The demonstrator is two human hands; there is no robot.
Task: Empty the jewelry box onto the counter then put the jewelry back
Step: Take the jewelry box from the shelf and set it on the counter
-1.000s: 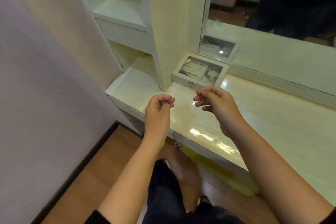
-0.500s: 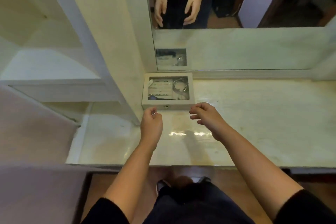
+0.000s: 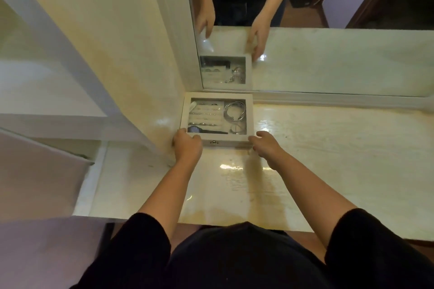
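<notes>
A white jewelry box [image 3: 249, 115] with a glass lid stands closed in the back left corner of the counter [image 3: 328, 159], against the mirror and the cabinet side. Through the glass I see silver bangles [image 3: 234, 110], rows of rings [image 3: 205, 116] and a dark watch [image 3: 196, 129]. A small metal clasp [image 3: 213, 142] sits on its front face. My left hand [image 3: 186, 145] grips the box's front left corner with curled fingers. My right hand [image 3: 266, 145] holds the front right corner.
A mirror [image 3: 328, 30] runs along the back of the counter and reflects the box and my hands. A tall cream cabinet panel [image 3: 141, 54] stands left of the box, with open shelves [image 3: 47, 101] further left. The counter stretches to the right.
Both hands have moved forward from above the counter and taken hold of the box's front corners. The view has shifted closer over the counter.
</notes>
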